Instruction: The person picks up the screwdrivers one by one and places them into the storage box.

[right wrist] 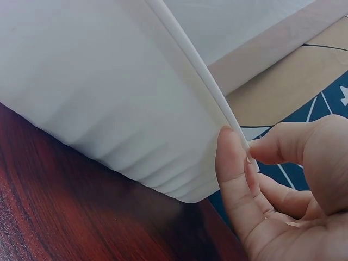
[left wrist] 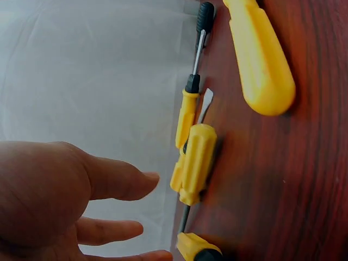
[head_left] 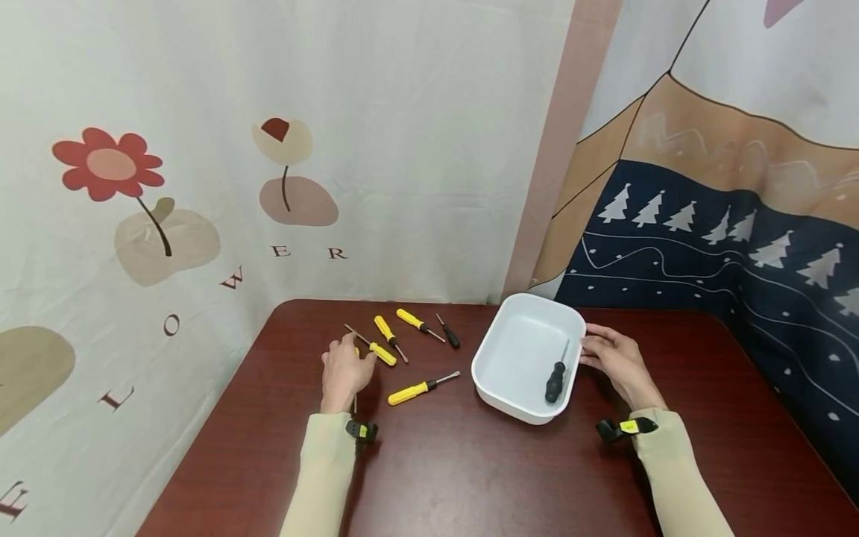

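1. Right hand [head_left: 617, 365]: thumb and fingers pinch the right rim of the white rectangular plastic tray [head_left: 506, 354], right of centre on the dark-red wood-grain table [head_left: 463, 477].
2. Tray has one black-handled screwdriver with a thin metal shaft [head_left: 555, 382], loose along its right side, handle near.
3. Left hand [head_left: 345, 377]: thumb and fingers apart, fairly wide, over a yellow-handled screwdriver with a black collar [left wrist: 193, 244], at left. Can't tell if fingertips touch it.
4. Just right of that: long-shafted screwdriver with an all-yellow handle [head_left: 383, 353]. Its shaft lies close to the fingers, so a careless pinch could snag it or start it rolling.
5. Nearer yellow screwdriver with black collar and flat tip [head_left: 408, 393] lies between left hand and tray. A low rightward sweep could knock it.
6. Rim pinch is one-sided: a tug could tilt or drag the tray, and the black-handled driver would likely roll.
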A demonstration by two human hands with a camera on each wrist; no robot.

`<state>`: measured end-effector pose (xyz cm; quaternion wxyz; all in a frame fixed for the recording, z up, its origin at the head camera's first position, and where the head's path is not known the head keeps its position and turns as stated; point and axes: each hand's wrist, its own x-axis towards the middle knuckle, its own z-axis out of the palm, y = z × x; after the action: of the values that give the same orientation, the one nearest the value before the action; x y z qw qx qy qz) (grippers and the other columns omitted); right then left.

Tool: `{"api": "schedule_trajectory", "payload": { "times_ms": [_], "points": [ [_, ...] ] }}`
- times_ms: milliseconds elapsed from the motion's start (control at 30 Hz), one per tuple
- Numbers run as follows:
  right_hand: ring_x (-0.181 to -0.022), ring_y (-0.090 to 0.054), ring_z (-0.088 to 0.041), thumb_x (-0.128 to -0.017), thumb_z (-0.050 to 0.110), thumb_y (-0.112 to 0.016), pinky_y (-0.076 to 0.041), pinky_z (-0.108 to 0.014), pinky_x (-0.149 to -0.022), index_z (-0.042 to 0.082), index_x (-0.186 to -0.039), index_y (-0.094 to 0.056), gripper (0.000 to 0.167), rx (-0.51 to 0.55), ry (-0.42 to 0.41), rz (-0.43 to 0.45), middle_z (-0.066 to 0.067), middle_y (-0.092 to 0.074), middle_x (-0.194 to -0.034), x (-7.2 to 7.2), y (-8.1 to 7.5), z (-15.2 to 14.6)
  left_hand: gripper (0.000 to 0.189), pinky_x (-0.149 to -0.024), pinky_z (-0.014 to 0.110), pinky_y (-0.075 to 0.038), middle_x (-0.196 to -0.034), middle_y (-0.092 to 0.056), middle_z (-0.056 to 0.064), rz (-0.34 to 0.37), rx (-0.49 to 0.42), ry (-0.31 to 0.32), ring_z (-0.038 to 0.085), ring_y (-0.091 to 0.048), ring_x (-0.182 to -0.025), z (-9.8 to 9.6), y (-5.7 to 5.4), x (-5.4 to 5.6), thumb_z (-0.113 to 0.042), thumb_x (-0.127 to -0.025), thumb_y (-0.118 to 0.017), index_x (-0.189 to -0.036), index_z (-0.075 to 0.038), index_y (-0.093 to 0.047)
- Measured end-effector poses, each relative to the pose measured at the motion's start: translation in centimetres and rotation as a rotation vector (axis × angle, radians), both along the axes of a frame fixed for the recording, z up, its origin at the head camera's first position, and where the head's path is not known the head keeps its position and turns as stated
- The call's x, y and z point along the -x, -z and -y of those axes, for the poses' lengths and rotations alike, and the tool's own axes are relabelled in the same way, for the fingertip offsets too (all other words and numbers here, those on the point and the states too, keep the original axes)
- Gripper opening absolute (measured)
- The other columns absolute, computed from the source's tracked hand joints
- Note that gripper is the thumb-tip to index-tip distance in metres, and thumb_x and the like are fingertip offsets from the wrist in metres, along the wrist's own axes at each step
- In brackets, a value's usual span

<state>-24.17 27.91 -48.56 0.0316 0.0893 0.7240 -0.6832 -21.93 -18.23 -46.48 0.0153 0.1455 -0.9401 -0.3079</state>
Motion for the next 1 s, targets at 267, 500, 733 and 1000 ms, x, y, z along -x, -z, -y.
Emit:
{"api": "schedule_trajectory", "payload": {
  "times_ms": [267, 500, 733, 1000],
  "points": [
    [-0.080, -0.067, -0.003, -0.101, 0.008, -0.062, -0.061, -0.021, -0.077, -0.006, -0.150, -0.041, 0.056, -0.018, 0.005, 0.014, 0.009, -0.069, -0.096, 0.1, 0.0, 0.2, 0.064, -0.107, 0.063, -0.043, -0.144, -0.043, 0.035, 0.072, 0.006, -0.016, 0.054, -0.044, -0.133, 0.7, 0.5, 0.0, -0.020, -0.097, -0.063, -0.152, 0.004, -0.040],
    [-0.081, -0.067, -0.003, -0.101, 0.009, -0.062, -0.061, -0.021, -0.078, -0.006, -0.151, -0.040, 0.057, -0.027, -0.006, 0.013, 0.009, -0.068, -0.096, 0.2, 0.0, 0.2, 0.061, -0.096, 0.055, -0.050, -0.138, -0.046, 0.034, 0.104, -0.001, -0.015, 0.043, -0.055, -0.108, 1.5, 0.7, -0.1, -0.012, -0.094, -0.059, -0.149, 0.008, -0.042],
    [-0.081, -0.067, -0.002, -0.101, 0.009, -0.061, -0.061, -0.021, -0.078, -0.006, -0.152, -0.040, 0.057, -0.042, 0.006, 0.017, 0.008, -0.068, -0.098, 0.1, -0.1, -0.1, 0.058, -0.094, 0.052, -0.051, -0.143, -0.046, 0.035, 0.120, -0.030, 0.013, 0.041, -0.053, -0.113, 1.9, 0.9, 0.2, -0.008, -0.096, -0.056, -0.150, 0.009, -0.041],
    [-0.081, -0.067, -0.003, -0.101, 0.010, -0.062, -0.061, -0.021, -0.078, -0.005, -0.152, -0.039, 0.058, -0.020, 0.006, 0.033, 0.008, -0.068, -0.097, 0.0, 0.0, -0.1, 0.057, -0.077, 0.040, -0.053, -0.135, -0.057, 0.030, 0.114, -0.022, 0.000, 0.034, -0.060, -0.094, 2.2, 1.3, 0.2, -0.008, -0.095, -0.059, -0.147, 0.007, -0.045]
  ]
}}
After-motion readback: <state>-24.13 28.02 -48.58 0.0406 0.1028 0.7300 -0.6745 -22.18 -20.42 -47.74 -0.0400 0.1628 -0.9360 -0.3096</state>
